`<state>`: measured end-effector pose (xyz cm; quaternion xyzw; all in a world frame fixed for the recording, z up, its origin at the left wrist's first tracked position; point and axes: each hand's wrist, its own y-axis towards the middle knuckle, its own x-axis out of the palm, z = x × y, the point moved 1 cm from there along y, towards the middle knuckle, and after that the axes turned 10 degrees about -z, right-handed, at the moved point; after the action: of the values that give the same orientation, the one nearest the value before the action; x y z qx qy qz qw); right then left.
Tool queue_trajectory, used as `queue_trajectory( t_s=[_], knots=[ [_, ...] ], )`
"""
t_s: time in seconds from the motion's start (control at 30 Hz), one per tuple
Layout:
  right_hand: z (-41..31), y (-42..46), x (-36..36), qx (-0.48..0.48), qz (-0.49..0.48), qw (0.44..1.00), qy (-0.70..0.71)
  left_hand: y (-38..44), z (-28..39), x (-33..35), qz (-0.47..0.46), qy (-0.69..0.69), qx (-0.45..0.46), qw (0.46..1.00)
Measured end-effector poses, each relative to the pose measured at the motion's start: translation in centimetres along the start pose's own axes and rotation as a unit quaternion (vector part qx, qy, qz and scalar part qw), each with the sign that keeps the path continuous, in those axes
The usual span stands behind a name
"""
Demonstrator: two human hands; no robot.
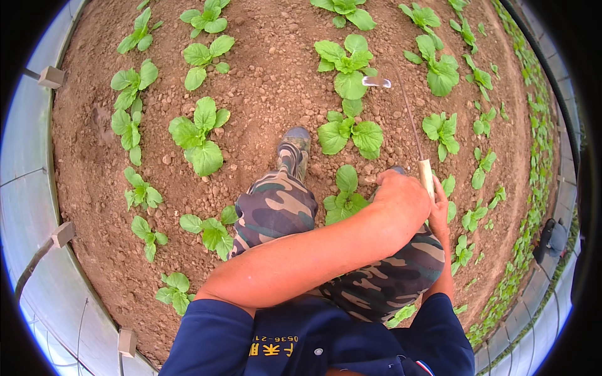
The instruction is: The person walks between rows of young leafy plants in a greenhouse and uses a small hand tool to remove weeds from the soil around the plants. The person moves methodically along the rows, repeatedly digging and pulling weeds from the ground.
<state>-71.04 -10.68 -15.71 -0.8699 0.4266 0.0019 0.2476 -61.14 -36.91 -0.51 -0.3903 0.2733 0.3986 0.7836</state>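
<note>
A hand hoe with a pale wooden handle (426,177) and a thin, curved metal neck (408,103) reaches forward on my right. Its small shiny blade (376,82) is over the edge of a leafy green seedling (348,66); whether it touches the soil I cannot tell. My right hand (439,209) grips the handle from the right side. My left forearm crosses in front of my body, and my left hand (405,190) lies curled against the handle, above my right knee. The left fingers are mostly hidden, so their grip does not show.
Rows of leafy seedlings (198,136) grow in brown, cloddy soil (268,70) on both sides. My left boot (295,145) stands between two rows. A pale sheet wall (28,141) with blocks (51,77) borders the left. Denser green plants (536,141) line the right, near a dark object (550,239).
</note>
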Motion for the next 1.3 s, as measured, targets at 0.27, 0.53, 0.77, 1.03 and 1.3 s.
queue_trajectory(
  t_s=[0.27, 0.53, 0.77, 1.03, 1.3],
  knots=[
    [3.9, 3.7, 0.0, -0.05, -0.06, 0.989, -0.124, 0.3, 0.1, 0.0, -0.033, -0.008, -0.003, 0.999],
    [-0.8, 6.3, 4.5, 0.027, -0.202, 0.972, -0.121, 0.9, 0.5, 0.5, -0.022, 0.037, -0.025, 0.999],
    [-1.0, 7.4, 0.9, -0.005, -0.273, 0.941, -0.202, 0.4, -0.2, 0.7, -0.014, 0.024, -0.012, 1.0],
    [-0.6, 7.2, 4.3, 0.023, -0.291, 0.952, -0.096, -0.8, -1.3, -0.4, -0.017, 0.044, -0.024, 0.999],
    [0.5, 5.1, 12.6, 0.031, -0.197, 0.963, -0.182, -0.9, -3.4, -0.5, -0.015, -0.028, -0.048, 0.998]
  ],
)
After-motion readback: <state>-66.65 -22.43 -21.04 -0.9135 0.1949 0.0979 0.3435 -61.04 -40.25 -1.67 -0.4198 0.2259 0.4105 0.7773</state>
